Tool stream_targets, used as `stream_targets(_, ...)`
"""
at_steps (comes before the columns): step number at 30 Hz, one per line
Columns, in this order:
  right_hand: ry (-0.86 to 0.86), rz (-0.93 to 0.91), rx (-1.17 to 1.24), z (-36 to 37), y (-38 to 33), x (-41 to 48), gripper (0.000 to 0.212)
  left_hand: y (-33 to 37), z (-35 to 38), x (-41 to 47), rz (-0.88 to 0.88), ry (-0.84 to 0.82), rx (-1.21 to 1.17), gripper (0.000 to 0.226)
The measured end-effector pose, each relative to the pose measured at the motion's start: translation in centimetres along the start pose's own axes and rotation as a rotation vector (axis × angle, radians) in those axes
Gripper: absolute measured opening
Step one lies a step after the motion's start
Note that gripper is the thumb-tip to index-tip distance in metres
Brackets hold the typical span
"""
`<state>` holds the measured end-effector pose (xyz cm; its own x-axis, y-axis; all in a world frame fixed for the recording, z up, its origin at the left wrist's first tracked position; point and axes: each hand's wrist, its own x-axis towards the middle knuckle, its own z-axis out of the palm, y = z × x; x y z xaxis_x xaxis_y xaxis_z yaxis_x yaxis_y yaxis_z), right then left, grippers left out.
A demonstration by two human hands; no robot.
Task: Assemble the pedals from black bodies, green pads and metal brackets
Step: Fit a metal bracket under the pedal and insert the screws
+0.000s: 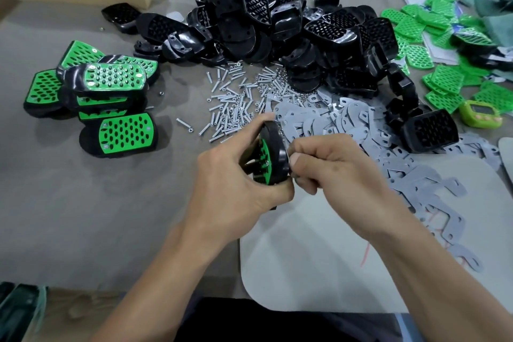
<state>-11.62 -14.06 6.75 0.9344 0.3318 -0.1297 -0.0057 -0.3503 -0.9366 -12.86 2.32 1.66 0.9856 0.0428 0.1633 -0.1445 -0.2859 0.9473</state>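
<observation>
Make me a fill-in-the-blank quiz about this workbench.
1. The left hand holds a black pedal whose pad is ____.
2. The finished pedals are piled on the person's ____ side.
3. The loose screws lie beside the heap of ____ bodies.
Missing words: green, left, black.

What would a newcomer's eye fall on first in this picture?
First the big heap of black bodies at the top centre, with bright green pads scattered to its right and a stack of finished pedals at the left. Then the middle, where the left hand grips a pedal on edge while the right hand works at its back, near loose screws and grey metal brackets.
</observation>
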Motion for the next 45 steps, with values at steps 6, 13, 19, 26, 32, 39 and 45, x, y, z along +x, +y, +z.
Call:
stream_targets(6,0.064,0.034,0.133,0.3,1.6,0.2,0.012,0.0,-0.2,0.2,-0.011,-0.01,0.085,0.081)
stream_targets(13,0.087,0.067,0.086,0.5,2.3,-0.1,0.015,0.4,-0.4,0.4,0.097,-0.034,0.331,0.081)
stream_targets(19,-0.047,0.118,0.187,-0.4,1.6,-0.3,0.039,0.9,-0.4,0.3,0.22,-0.025,0.42,0.081)
stream_targets(26,0.081,-0.015,-0.082,-0.2,0.5,-0.3,0.017,1.0,-0.3,0.8,0.03,-0.034,0.128,0.076)
stream_targets(32,0.213,-0.14,-0.256,0.6,0.1,-0.9,0.023,1.2,-0.4,0.8,0.055,-0.053,0.107,0.066)
stream_targets(39,0.063,0.088,0.173,1.0,0.6,-0.7,0.03,1.1,-1.0,0.6,0.159,-0.027,0.299,0.083)
stream_targets(45,0.18,-0.125,-0.21,1.2,0.2,-1.2,0.011,0.4,-0.9,1.1,0.058,-0.074,0.045,0.073)
